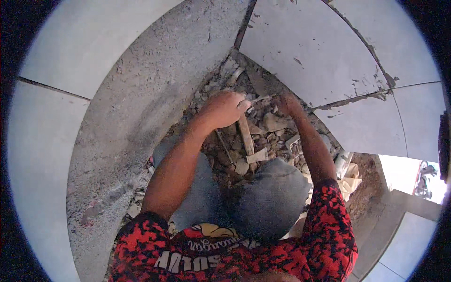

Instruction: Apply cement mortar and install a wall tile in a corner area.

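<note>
Strip, thin and pale, shows between the parted left hand and right hand; I cannot tell whether either grips it. Jagged, dusty rubble lies below.

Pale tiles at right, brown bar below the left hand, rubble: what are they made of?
Tiles: probably ceramic; smooth pale faces, dark joints. Bar: likely wood; dull brown, straight-edged. Rubble: looks like broken concrete or stone; matte, irregular chunks, exact mix unclear.

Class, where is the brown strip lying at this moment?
In the head view, the brown strip lies near the middle on the rubble, just below the left hand, its lower end by a pale flat piece.
</note>
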`<state>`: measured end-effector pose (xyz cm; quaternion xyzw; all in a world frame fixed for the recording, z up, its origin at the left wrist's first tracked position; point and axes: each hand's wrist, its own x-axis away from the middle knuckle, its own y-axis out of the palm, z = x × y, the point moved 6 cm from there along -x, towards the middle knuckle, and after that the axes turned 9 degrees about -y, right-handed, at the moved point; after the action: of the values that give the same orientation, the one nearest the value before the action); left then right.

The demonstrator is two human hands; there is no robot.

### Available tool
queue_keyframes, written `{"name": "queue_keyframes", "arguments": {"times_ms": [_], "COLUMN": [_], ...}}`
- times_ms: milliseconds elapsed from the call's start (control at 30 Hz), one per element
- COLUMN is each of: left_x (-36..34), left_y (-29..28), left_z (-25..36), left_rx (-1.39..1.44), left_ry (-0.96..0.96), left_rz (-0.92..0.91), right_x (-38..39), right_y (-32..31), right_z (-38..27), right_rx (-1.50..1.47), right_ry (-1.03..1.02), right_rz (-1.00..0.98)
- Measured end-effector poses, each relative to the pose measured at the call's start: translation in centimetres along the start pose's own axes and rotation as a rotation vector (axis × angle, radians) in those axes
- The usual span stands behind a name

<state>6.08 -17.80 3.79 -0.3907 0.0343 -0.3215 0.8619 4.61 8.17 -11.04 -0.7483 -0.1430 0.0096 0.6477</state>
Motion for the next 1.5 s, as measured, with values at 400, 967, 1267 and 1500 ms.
{"name": "queue_keyframes", "arguments": {"times_ms": [400,967,1267,1500], "left_x": [-0.2,-0.5,-0.9,-0.7], "left_y": [0.1,0.4,0.7,0.6], "left_z": [-0.1,0.0,-0.1,-0.5], "left_rx": [-0.037,-0.002,-0.023,-0.044], "left_ry": [-0.012,-0.037,-0.013,-0.047], "left_rz": [0.026,-0.025,-0.01,-0.014], "right_x": [1.8,3.3,1.5,-1.9], "right_y": [-1.0,4.4,3.0,4.0], "right_z": [-0.7,-0.3,-1.1,0.5], "right_rx": [0.061,0.014,-0.081,0.131], "right_ry": [-0.076,0.259,0.101,0.102], "right_rz": [0.041,-0.048,0.091,0.031]}}
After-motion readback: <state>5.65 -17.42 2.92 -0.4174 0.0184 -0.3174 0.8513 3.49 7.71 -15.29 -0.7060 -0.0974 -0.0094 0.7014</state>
